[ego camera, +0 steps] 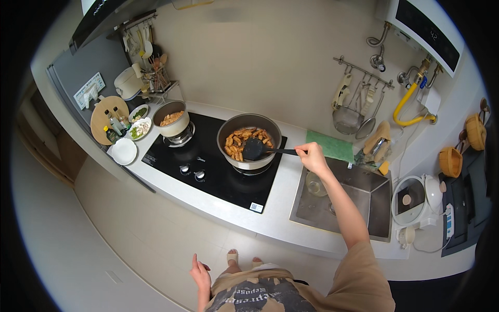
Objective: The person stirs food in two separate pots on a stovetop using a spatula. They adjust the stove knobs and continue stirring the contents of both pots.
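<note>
My right hand [313, 156] grips the handle of a black spatula [255, 149]. Its blade rests inside a deep pot [249, 165], among browned strips of meat [235, 147]. The pot stands on the right burner of a black glass gas cooktop [212, 187]. At my left side, away from the counter, my left hand [200, 272] hangs over the floor with nothing in it, index finger extended. On the left burner sits a smaller pot [171, 129] with pale brown pieces of food [171, 118] in it.
Left of the cooktop are a white plate [124, 151], a dish of chopped vegetables [140, 128], bottles [115, 124] and a round wooden board [97, 117]. A steel sink [351, 210] with a glass bowl [316, 184] lies right. A green cloth [330, 145] and hanging strainers [348, 119] are behind.
</note>
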The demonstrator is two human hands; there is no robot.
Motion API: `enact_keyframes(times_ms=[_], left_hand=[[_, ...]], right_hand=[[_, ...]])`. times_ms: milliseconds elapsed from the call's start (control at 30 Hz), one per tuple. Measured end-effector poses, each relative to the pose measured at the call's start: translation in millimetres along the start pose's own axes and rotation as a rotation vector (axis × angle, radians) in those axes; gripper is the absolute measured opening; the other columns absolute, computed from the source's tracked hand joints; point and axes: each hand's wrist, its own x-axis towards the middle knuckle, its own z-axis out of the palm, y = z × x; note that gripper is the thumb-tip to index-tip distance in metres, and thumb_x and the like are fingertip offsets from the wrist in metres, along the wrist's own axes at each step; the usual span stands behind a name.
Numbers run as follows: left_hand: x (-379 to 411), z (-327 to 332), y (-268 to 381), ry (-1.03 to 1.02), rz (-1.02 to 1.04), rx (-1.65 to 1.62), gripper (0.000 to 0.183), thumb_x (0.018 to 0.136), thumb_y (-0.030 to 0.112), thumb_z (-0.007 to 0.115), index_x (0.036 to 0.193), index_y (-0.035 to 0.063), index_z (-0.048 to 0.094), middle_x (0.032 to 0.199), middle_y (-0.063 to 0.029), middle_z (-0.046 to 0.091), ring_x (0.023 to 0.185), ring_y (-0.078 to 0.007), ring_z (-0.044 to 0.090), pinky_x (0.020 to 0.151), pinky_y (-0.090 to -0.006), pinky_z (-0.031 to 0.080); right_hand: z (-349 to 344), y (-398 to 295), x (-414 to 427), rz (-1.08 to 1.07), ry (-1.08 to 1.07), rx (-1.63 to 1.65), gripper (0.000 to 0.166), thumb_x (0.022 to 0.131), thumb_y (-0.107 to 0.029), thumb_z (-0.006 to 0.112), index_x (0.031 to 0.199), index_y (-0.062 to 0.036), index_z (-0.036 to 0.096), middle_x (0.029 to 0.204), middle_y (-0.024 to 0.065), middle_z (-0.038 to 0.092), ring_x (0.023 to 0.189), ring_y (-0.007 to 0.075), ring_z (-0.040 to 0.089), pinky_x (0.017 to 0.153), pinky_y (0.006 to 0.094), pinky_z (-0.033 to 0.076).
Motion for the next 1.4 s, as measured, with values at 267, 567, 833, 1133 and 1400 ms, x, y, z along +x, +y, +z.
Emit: enact_keyframes(times_ms=[267, 567, 833, 1133, 1400], left_hand=[[2, -2, -4, -0.017, -0.013, 0.001, 0.037, 0.091, 0.01, 0.037, 0.123, -0.0046, 0.048, 0.049, -0.0072, 0.054, 0.045, -0.0136, 0.052, 0.05, -0.0291, 0.044], [1, -4, -13, -0.015, -0.03, -0.002, 0.038, 0.09, 0.009, 0.036, 0.123, -0.0049, 0.048, 0.049, -0.007, 0.054, 0.045, -0.0134, 0.051, 0.051, -0.0292, 0.045], [5, -6, -8, -0.039, -0.042, 0.033, 0.037, 0.091, 0.01, 0.037, 0.124, -0.0041, 0.048, 0.05, -0.0072, 0.054, 0.046, -0.0135, 0.053, 0.053, -0.0289, 0.046], [14, -7, -7, -0.045, -0.042, 0.022, 0.037, 0.091, 0.01, 0.037, 0.123, -0.0039, 0.048, 0.049, -0.0072, 0.054, 0.045, -0.0135, 0.052, 0.052, -0.0291, 0.045], [22, -11, -22, -0.006, -0.053, -0.005, 0.037, 0.091, 0.009, 0.037, 0.123, -0.0042, 0.048, 0.05, -0.0073, 0.054, 0.045, -0.0143, 0.052, 0.051, -0.0291, 0.045]], right_hand=[[1, 2, 1, -0.055, -0.043, 0.002, 0.015, 0.078, -0.008, 0.062, 0.089, -0.0016, 0.069, 0.072, 0.0165, 0.066, 0.064, 0.0192, 0.062, 0.062, 0.0307, 0.048], [-20, -1, 9, -0.07, 0.058, 0.014, 0.014, 0.078, -0.007, 0.062, 0.09, -0.0016, 0.069, 0.072, 0.0167, 0.066, 0.062, 0.0185, 0.062, 0.06, 0.0306, 0.047], [-2, -11, 6, -0.034, -0.059, -0.06, 0.014, 0.078, -0.007, 0.062, 0.089, -0.0011, 0.069, 0.077, 0.0188, 0.066, 0.069, 0.0253, 0.065, 0.066, 0.0328, 0.049], [9, -12, 14, -0.013, -0.124, -0.094, 0.015, 0.078, -0.006, 0.061, 0.09, -0.0022, 0.069, 0.084, 0.0196, 0.066, 0.079, 0.0268, 0.066, 0.072, 0.0323, 0.05], [-16, -11, 43, -0.034, -0.093, -0.096, 0.014, 0.076, -0.008, 0.063, 0.086, -0.0017, 0.07, 0.077, 0.0167, 0.067, 0.07, 0.0213, 0.065, 0.066, 0.0306, 0.049]])
